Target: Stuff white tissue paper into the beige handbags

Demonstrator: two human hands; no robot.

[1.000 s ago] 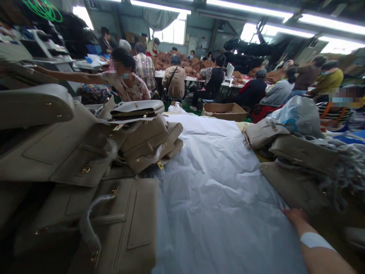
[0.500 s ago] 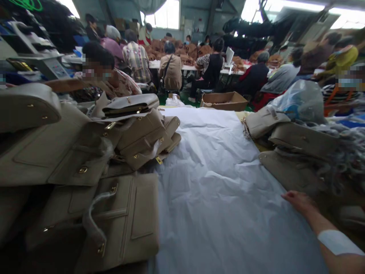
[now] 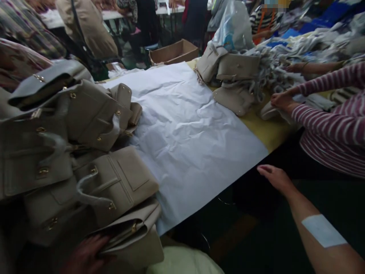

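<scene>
At the lower left, a beige handbag [image 3: 142, 247] sits with its mouth partly open, in front of the piled bags. My left hand [image 3: 88, 253], dark and blurred, has its fingers at the side of this bag and appears to grip it. Above it lies another beige handbag [image 3: 125, 179] with a plastic-wrapped handle and gold fittings. My right hand [image 3: 275, 177] is just off the table's near right corner, its fingers drawn together with nothing visible in them. A white patch [image 3: 323, 230] covers part of that forearm. Wrinkled white sheeting [image 3: 194, 148] spreads over the table.
More beige handbags [image 3: 91, 114] are heaped on the left. Others [image 3: 238, 66] stand at the far right beside a plastic bag [image 3: 234, 26]. A co-worker in a striped sleeve [image 3: 327, 118] handles something pale. Behind the table is an open cardboard box [image 3: 173, 53].
The view has turned down and to the right. My left hand and the handbag beside it have come into view. My right hand has moved from over the sheet's right edge to off the corner.
</scene>
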